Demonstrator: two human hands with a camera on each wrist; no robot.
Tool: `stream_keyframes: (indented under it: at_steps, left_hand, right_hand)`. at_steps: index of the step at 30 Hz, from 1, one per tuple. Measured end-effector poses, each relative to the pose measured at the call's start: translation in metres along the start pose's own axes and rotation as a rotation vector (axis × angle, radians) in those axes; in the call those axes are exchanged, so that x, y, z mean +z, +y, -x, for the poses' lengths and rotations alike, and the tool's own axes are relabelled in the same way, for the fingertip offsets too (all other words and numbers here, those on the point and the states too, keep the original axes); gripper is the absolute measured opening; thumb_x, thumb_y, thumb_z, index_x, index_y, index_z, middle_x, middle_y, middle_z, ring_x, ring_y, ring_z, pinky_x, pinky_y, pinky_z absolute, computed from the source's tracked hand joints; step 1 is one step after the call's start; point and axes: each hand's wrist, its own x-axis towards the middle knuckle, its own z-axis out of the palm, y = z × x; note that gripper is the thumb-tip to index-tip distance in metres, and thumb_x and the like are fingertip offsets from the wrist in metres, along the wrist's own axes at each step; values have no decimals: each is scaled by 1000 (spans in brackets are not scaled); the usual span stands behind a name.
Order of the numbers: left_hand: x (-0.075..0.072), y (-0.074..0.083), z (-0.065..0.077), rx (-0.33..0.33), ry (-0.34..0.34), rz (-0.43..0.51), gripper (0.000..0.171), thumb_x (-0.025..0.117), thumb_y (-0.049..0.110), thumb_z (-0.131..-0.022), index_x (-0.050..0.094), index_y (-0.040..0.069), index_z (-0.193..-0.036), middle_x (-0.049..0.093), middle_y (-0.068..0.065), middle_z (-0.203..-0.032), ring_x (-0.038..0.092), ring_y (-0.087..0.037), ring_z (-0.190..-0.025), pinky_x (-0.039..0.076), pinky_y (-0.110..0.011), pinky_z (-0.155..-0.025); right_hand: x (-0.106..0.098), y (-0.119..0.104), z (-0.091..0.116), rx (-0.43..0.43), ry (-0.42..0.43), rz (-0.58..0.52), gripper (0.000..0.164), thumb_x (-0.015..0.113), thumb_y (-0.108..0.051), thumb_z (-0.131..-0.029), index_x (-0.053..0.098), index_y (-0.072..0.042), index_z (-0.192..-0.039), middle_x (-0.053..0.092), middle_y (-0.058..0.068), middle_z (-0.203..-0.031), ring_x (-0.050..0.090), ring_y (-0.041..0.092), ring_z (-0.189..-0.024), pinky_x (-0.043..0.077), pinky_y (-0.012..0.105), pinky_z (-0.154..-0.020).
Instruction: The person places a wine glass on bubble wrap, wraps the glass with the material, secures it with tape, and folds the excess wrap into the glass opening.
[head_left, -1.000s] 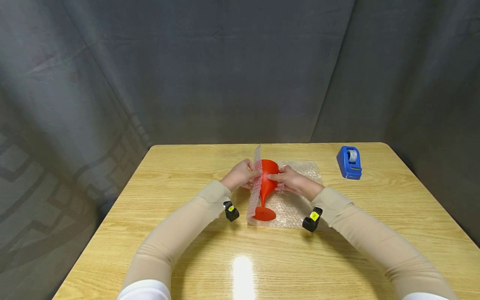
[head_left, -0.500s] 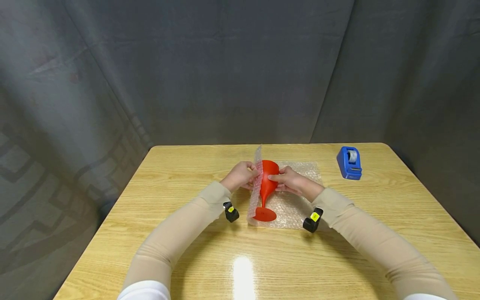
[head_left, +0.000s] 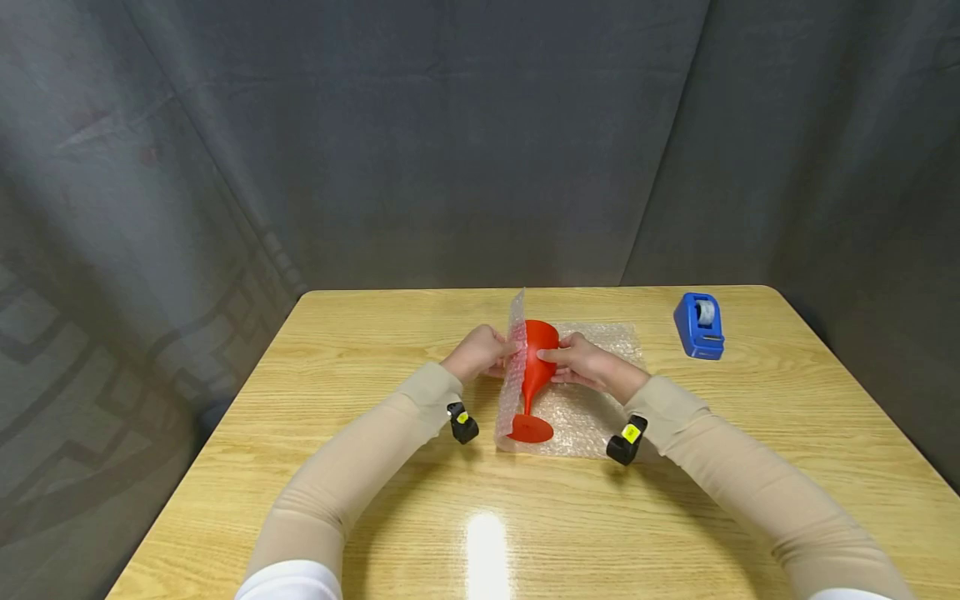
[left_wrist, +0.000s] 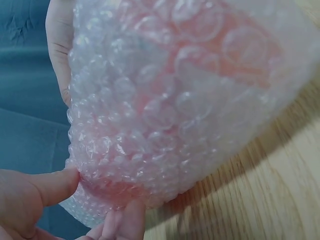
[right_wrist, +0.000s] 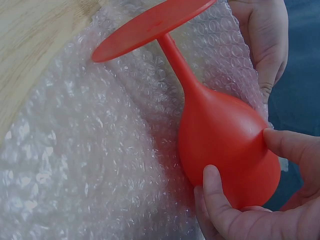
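Red goblet (head_left: 537,372) between the two hands (head_left: 480,353) (head_left: 591,364)

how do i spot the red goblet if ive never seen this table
On the wooden table, find the clear bubble wrap, its left side raised by the left hand. There, the right hand holds the red goblet, bowl toward the table's far edge. Its red colour and thin stem on a round foot set it apart from the wrap and the blue tape dispenser.

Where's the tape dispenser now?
In the head view, the tape dispenser stands on the table toward its far right corner, right of the bubble wrap and the right hand.
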Motion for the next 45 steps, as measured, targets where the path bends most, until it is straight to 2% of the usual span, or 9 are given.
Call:
stream_keyframes:
  at_steps: [3,8,15,19,28,34,38,45]
  left_hand:
    - [-1,-1,1,-21,-16,-2,26,60,15,-96,51,5,-74,45,-4,-68,50,-18,-64,58,-43,-82]
    - [-2,-1,1,-48,-40,-35,23,59,19,-97,58,-2,-88,52,-9,-77,54,-21,-67,59,-41,-77]
    - [-1,-2,0,-87,-71,22,26,55,18,-99,58,-7,-105,57,-9,-82,57,-19,-67,60,-33,-68]
    - [0,-2,0,-79,-73,33,26,54,17,-100,58,-8,-106,57,-9,-83,58,-18,-67,60,-33,-68]
    - [-4,-5,1,-63,-69,13,29,55,18,-99,56,-8,-111,59,-12,-88,59,-19,-70,60,-33,-69]
    - [-6,-4,1,-67,-61,-12,26,58,19,-98,59,-6,-104,58,-8,-80,57,-18,-66,59,-31,-65]
    - [-6,-3,1,-65,-58,-18,24,60,20,-97,58,-4,-98,57,-7,-76,57,-17,-63,59,-31,-63]
    - [-6,-1,4,-43,-60,-26,26,60,20,-96,53,-4,-103,57,-9,-81,59,-18,-66,60,-32,-66]
  right_hand:
    - [0,0,1,-7,-9,-2,51,54,-11,-97,18,12,-127,45,23,-115,59,15,-82,57,31,-85]
    - [-1,0,1,-11,-12,-11,49,53,-10,-98,21,12,-126,46,22,-113,59,14,-81,57,30,-84]
    - [-1,0,0,-5,-7,-9,46,54,-10,-98,24,12,-124,49,19,-108,60,13,-78,58,29,-81]
    - [-1,1,-2,1,-1,-9,45,54,-11,-97,24,10,-124,47,19,-111,59,14,-78,58,28,-81]
    - [2,1,-2,11,-25,-16,45,54,-11,-98,23,8,-124,44,20,-114,59,17,-83,55,34,-90]
    - [3,2,-2,0,-47,-40,40,53,-9,-98,28,9,-123,51,17,-104,61,14,-76,58,31,-84]
    - [2,2,-3,-7,-64,-75,36,52,-7,-98,28,8,-120,51,15,-101,61,14,-76,59,28,-79]
    - [-1,3,-1,-16,-110,-111,24,49,-4,-98,35,7,-114,54,11,-93,61,15,-78,58,25,-77]
